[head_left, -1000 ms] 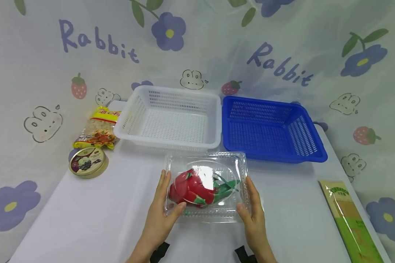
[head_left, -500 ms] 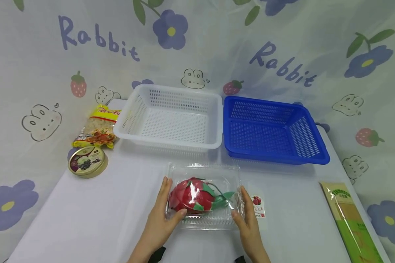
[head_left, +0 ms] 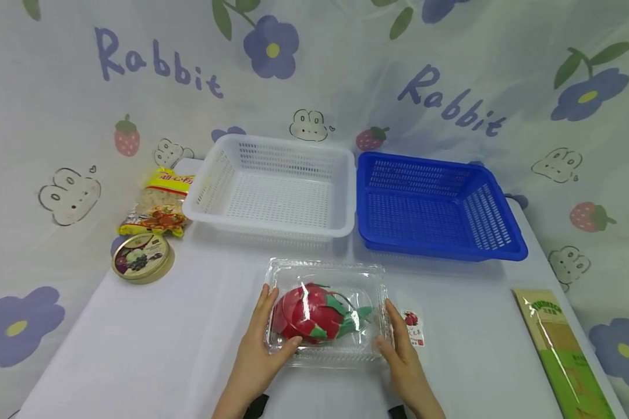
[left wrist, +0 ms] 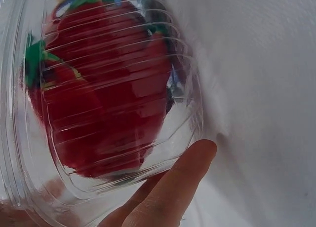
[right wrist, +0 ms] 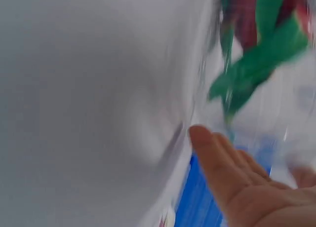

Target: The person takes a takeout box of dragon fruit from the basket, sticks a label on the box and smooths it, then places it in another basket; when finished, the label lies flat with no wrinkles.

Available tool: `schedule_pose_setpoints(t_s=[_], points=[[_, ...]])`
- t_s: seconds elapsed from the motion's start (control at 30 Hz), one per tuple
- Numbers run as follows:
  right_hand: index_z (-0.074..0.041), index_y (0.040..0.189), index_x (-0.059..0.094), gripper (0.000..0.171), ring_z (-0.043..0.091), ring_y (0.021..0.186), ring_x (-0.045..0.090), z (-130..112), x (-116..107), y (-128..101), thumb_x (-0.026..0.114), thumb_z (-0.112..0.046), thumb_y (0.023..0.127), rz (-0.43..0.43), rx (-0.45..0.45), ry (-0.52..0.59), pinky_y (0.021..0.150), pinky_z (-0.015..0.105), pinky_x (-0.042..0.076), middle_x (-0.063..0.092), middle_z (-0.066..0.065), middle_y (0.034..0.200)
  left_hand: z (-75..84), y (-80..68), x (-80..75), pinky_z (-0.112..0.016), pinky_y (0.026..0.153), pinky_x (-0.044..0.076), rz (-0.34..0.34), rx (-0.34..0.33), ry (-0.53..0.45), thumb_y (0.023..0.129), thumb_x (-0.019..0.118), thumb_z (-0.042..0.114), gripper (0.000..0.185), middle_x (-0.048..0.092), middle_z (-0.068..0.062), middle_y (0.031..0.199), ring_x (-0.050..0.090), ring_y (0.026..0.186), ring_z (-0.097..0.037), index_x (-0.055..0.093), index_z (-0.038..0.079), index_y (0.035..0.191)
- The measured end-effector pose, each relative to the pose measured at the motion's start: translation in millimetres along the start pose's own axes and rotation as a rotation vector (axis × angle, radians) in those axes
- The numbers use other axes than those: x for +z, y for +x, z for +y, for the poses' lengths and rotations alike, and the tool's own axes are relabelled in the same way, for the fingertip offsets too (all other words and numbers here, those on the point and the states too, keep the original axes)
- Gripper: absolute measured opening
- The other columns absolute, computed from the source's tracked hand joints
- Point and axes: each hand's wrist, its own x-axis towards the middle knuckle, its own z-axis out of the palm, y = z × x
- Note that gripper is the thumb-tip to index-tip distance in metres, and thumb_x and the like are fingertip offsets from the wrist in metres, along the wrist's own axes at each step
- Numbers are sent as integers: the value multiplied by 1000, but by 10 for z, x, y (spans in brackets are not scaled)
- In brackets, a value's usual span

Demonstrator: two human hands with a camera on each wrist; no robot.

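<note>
A clear plastic clamshell box rests on the white table in front of the baskets in the head view. Inside lies a red dragon fruit with green scales and tips, seen through the lid. My left hand holds the box's left end, thumb over the near edge. In the left wrist view its fingers lie along the ribbed side. On the right end is my right hand, thumb at the lid's near corner and fingers along the side. The right wrist view is blurred, showing that hand beside the box.
Behind stand a white basket and a blue basket. At the left are a yellow-topped food bag and a round gold tin. A green-and-tan packet lies right. A small printed card lies beside my right hand.
The box has come down and slightly towards me, between both hands, onto the table. The printed card now shows to its right. Over the last half second, my right hand has shifted slightly rightward.
</note>
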Motion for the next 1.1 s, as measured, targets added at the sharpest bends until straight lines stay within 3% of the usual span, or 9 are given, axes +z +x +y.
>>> schedule_pose_setpoints(t_s=[0.13, 0.3, 0.37, 0.5, 0.6, 0.8, 0.97, 1.1], points=[[-14, 149, 36, 45, -1, 133, 35, 34, -164, 76, 39, -11, 104, 111, -17, -116, 106, 45, 41, 31, 14, 156, -24, 4, 22, -75, 96, 34, -7, -16, -35, 80, 76, 33, 84, 23, -10, 161, 26, 144, -45, 32, 28, 151], [-6, 147, 38, 51, 41, 140, 32, 70, -369, 214, 53, -18, 100, 226, 128, -198, 110, 52, 38, 23, 22, 157, -44, -8, 34, -76, 98, 31, -8, -21, -41, 80, 76, 32, 85, 22, -11, 161, 25, 144, -45, 32, 28, 151], [-3, 147, 36, 59, 49, 140, 28, 94, -426, 258, 61, -14, 95, 234, 195, -234, 108, 59, 36, 19, 26, 157, -50, -14, 35, -76, 99, 31, -10, -22, -41, 80, 77, 32, 85, 22, -11, 161, 25, 145, -45, 31, 29, 151], [1, 148, 32, 73, 53, 133, 35, 149, -473, 320, 69, -3, 85, 214, 263, -317, 103, 58, 41, 19, 33, 154, -58, -26, 32, -76, 99, 30, -13, -20, -45, 80, 77, 32, 85, 22, -10, 162, 25, 145, -45, 31, 30, 151], [2, 147, 32, 79, 55, 127, 41, 185, -471, 352, 72, -1, 79, 201, 265, -396, 99, 62, 44, 22, 37, 150, -65, -33, 24, -75, 101, 30, -10, -14, -45, 80, 77, 32, 85, 22, -10, 162, 25, 145, -44, 31, 30, 151], [1, 146, 35, 82, 63, 120, 41, 215, -455, 399, 73, -1, 73, 159, 256, -511, 90, 72, 40, 29, 43, 143, -66, -35, -12, -74, 100, 31, -10, -16, -41, 79, 77, 32, 85, 22, -11, 161, 25, 144, -45, 31, 30, 151], [-3, 145, 38, 77, 56, 108, 52, 232, -462, 415, 73, -4, 75, 109, 281, -504, 77, 58, 50, 35, 41, 137, -53, -25, -27, -76, 99, 31, -17, -16, -32, 80, 77, 33, 85, 21, -13, 161, 25, 144, -46, 31, 29, 151], [-3, 139, 47, 68, 42, 97, 60, 230, -477, 425, 72, -5, 76, 89, 268, -480, 70, 45, 52, 52, 35, 124, -41, -14, -38, -75, 99, 32, -18, -11, -18, 80, 77, 33, 85, 22, -14, 161, 25, 144, -47, 31, 26, 152]])
